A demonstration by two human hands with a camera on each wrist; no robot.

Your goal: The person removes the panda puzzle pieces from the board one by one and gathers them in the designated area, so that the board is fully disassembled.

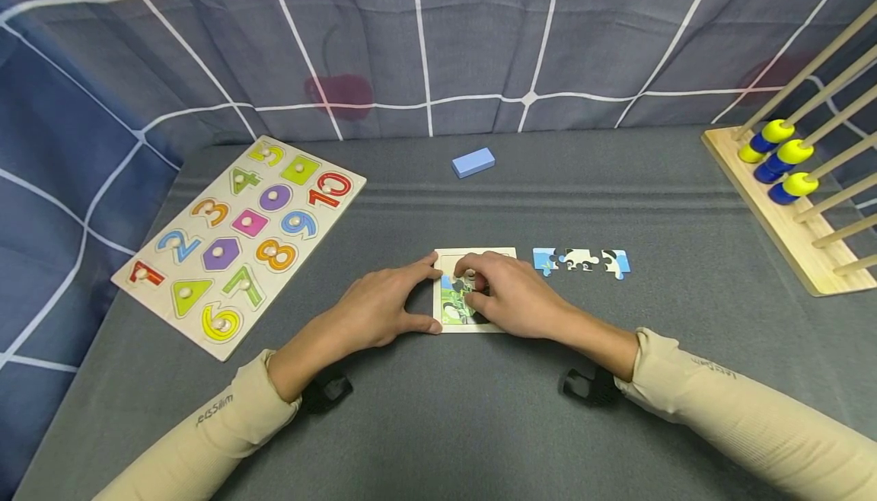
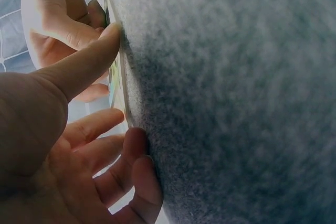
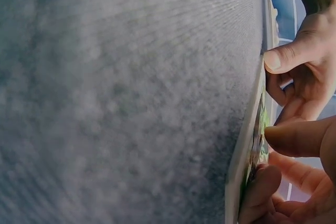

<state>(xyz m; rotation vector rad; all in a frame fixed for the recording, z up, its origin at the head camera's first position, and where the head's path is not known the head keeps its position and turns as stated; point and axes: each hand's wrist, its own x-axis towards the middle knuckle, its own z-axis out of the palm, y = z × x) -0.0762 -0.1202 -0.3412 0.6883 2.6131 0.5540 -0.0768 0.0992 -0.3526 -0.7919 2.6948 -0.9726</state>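
Observation:
A small wooden jigsaw board with a pale rim lies flat in the middle of the table, its picture partly covered by my right hand. Against its left edge rests my left hand, thumb at the near corner and fingertips along the far part of the rim. My right hand bends over the board, thumb and index finger pinching at a puzzle piece mostly hidden beneath them. In the right wrist view the right thumb is right at the picture surface. To the right lie loose panda puzzle pieces in a row.
Left of the hands lies a wooden number-and-shape peg board. A blue block sits toward the back. At the far right stands a wooden bead rack with upright rods and yellow and blue beads. A checked curtain hangs behind the table.

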